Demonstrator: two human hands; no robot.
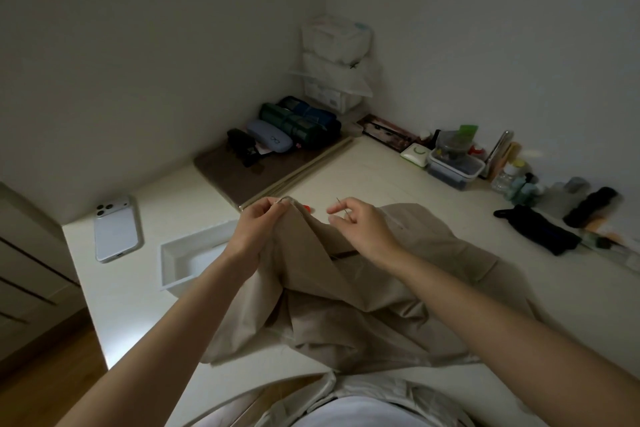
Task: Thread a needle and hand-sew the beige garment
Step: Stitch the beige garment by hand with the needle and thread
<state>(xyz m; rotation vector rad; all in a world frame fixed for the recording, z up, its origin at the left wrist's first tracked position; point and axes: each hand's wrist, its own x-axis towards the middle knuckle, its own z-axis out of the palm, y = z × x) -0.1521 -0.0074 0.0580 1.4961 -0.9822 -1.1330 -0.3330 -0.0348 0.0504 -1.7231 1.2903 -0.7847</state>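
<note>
The beige garment lies bunched on the white table, draped toward me. My left hand pinches a raised fold of its edge near the top. My right hand pinches a thin needle between thumb and fingers, its tip pointing up and away, just right of the raised fold. The thread is too fine to make out. A small red object peeks out behind the fold.
A white phone lies face down at the left, next to an open white box. A brown mat holds glasses cases and rolled fabric. Containers, bottles and dark pouches line the right wall.
</note>
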